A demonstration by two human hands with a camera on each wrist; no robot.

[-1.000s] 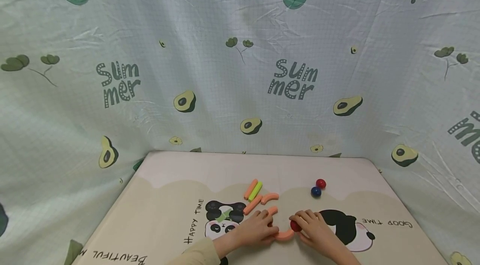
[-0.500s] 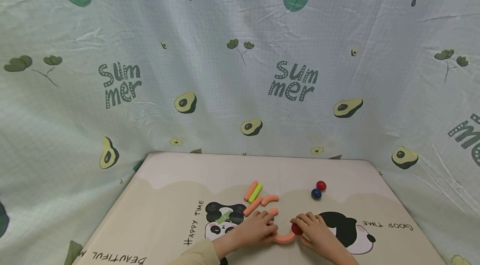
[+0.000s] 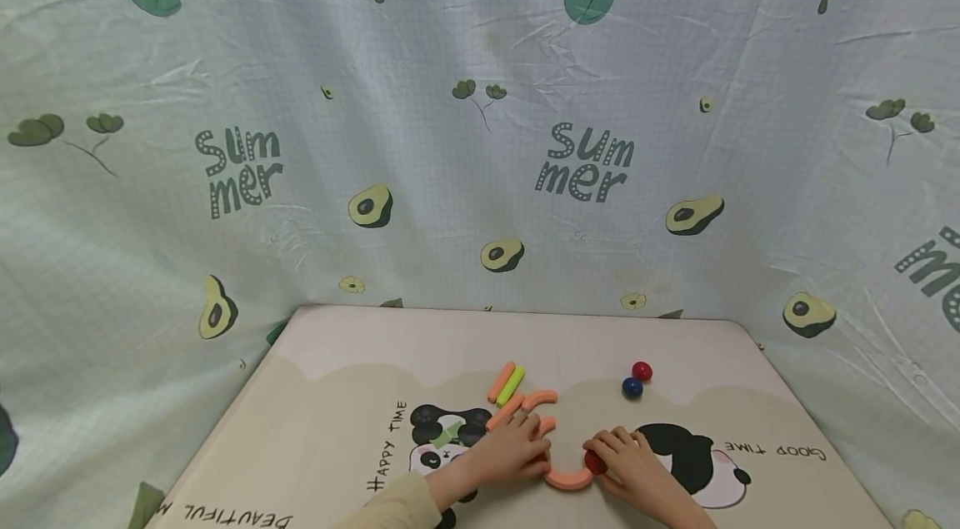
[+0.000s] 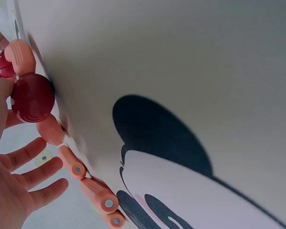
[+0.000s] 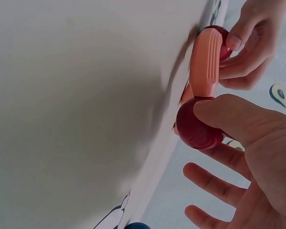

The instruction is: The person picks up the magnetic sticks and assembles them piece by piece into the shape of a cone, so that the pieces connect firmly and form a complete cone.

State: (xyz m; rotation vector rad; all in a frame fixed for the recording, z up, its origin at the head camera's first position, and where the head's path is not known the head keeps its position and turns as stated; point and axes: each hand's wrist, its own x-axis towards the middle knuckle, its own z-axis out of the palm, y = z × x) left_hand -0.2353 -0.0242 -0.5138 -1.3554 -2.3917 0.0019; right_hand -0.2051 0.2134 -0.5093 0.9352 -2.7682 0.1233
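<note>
A curved orange rod [image 3: 567, 480] lies between the two hands, with a red ball at each end. My right hand [image 3: 637, 466] pinches the red ball [image 5: 200, 124] at the rod's right end between thumb and finger; its other fingers are spread. At the left end, my left hand [image 3: 506, 450] pinches another red ball [image 4: 32, 98], which is hidden in the head view. A second curved orange rod [image 4: 50, 130] sits right by this ball in the left wrist view, partly covered; whether it is joined cannot be made out.
Beyond the left hand lie straight orange rods [image 3: 502, 381], a yellow-green rod [image 3: 511, 386] and another curved orange rod [image 3: 540, 399]. A red ball [image 3: 642, 371] and a blue ball [image 3: 632, 387] stand farther back on the panda-printed table [image 3: 315, 396]. A patterned curtain [image 3: 435, 137] hangs behind.
The left hand has shifted slightly away from the person, baring more of the curved rod's left end. The right hand still pinches its ball, nearly in place.
</note>
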